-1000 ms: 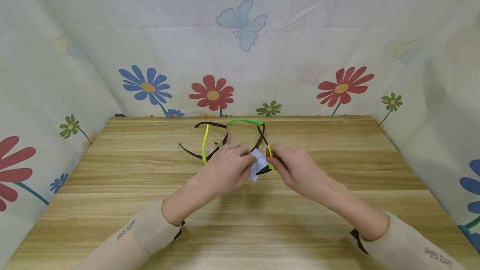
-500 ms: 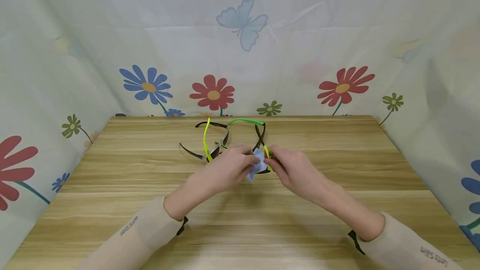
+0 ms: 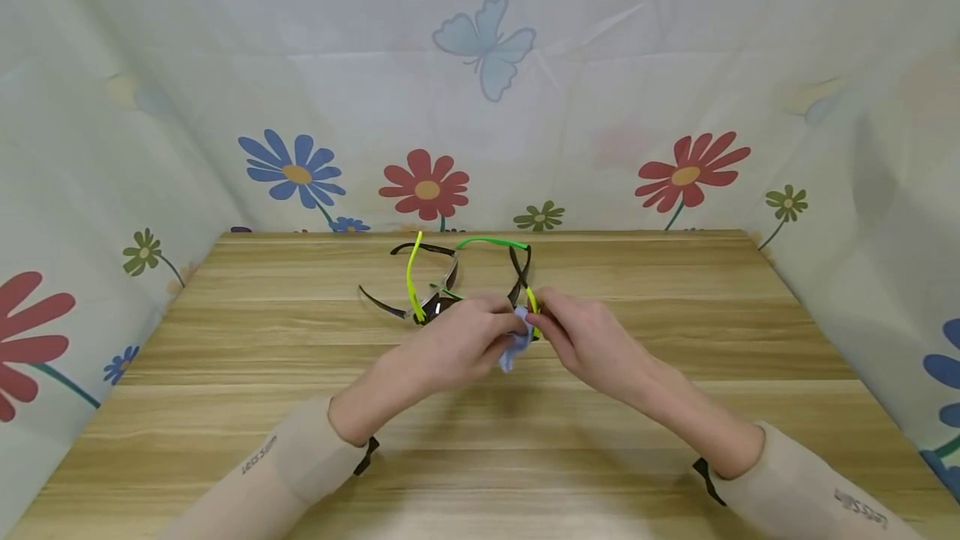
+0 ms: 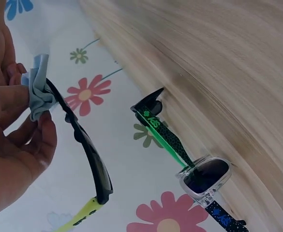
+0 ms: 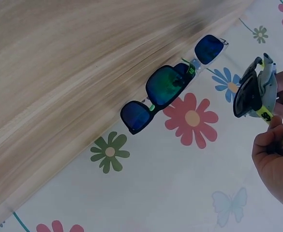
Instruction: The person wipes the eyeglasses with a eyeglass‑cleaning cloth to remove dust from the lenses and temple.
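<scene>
Sunglasses with a black front [image 4: 94, 162] and yellow temples [image 3: 413, 277] are held up between both hands, above the table. My left hand [image 3: 465, 340] pinches a light blue cloth [image 4: 39, 94] folded over the lens at the right end of the frame. With thumb and fingers, my right hand [image 3: 596, 344] grips the yellow temple on that same side, close to the hinge. In the right wrist view the cloth [image 5: 267, 89] lies against the inner face of the dark lens [image 5: 247, 94]. Part of the front is hidden behind my left hand in the head view.
Behind the hands, sunglasses with black and green frames [image 5: 165, 87] stand on the wooden table [image 3: 300, 357]. Clear-framed sunglasses with dark temples [image 4: 206, 176] are right beside them, to the left. A flowered curtain [image 3: 585, 148] rises behind the table's far edge.
The held sunglasses have tilted, their left temple swinging up and slightly right. My left hand has shifted a little right with the cloth, which is now more bunched near the right hand.
</scene>
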`<state>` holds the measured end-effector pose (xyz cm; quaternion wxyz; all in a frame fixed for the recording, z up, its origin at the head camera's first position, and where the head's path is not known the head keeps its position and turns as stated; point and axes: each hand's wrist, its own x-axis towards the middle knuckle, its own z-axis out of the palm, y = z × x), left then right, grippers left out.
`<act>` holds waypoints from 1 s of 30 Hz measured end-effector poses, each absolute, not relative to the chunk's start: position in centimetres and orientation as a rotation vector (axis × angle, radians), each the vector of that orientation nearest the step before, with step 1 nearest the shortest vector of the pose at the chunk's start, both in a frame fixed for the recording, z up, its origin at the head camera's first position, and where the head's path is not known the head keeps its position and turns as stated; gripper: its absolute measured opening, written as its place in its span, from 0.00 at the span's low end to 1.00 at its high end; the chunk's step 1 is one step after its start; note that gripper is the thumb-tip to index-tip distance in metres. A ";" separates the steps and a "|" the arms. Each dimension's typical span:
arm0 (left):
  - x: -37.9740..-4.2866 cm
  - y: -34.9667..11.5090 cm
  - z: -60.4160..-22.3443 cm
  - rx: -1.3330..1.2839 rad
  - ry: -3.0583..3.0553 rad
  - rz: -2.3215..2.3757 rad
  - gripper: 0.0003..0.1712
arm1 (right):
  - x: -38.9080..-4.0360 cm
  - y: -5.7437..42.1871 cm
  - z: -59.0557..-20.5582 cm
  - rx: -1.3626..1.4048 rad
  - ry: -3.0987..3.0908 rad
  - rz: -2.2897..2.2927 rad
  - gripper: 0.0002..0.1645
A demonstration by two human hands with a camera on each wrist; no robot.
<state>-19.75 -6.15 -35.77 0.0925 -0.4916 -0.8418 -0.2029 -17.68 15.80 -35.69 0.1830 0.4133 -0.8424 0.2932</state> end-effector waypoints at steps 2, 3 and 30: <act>-19.7 -6.1 -35.8 -1.442 -2.492 -0.585 0.06 | -17.7 15.8 -35.7 1.168 -2.386 0.809 0.08; -19.7 -6.1 -35.8 -1.437 -2.483 -0.568 0.06 | -17.7 15.8 -35.7 1.171 -2.390 0.797 0.07; -19.5 -5.4 -35.5 -1.254 -2.541 -0.298 0.05 | -17.6 15.8 -35.4 1.209 -2.392 0.747 0.09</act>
